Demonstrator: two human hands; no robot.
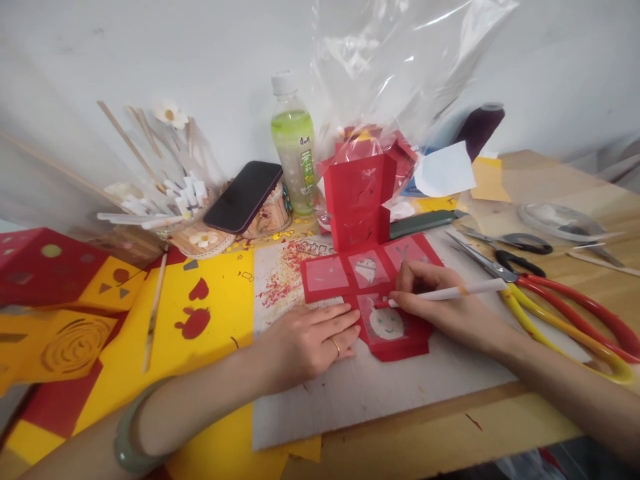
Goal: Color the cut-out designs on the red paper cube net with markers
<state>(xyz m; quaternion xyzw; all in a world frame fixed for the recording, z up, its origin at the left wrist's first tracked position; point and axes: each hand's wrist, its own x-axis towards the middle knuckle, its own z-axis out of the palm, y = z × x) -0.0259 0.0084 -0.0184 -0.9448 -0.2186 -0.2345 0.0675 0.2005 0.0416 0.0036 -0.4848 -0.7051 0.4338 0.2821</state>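
A red paper cutout (327, 288) with several clear film windows lies unfolded on a whitish board (300, 420), its back panel standing up. One window carries a pale round shape (387, 324) with a green smiling face drawn on it; another shows a pale heart-like shape (365, 269). My left hand (315, 340) lies flat, fingers stretched out, at the left edge of the red paper. In my right hand (435, 297) is a white marker pen (463, 289), pinched between the fingers, its red tip at the window just above the face.
Right of the board lie red-and-yellow-handled scissors (565, 307), black scissors (525, 243) and a green cutter (425, 223). Behind stand a green drink bottle (293, 147), a phone (245, 197) and several white pens (185, 193). Yellow paper (220, 373) with red cutouts spreads left.
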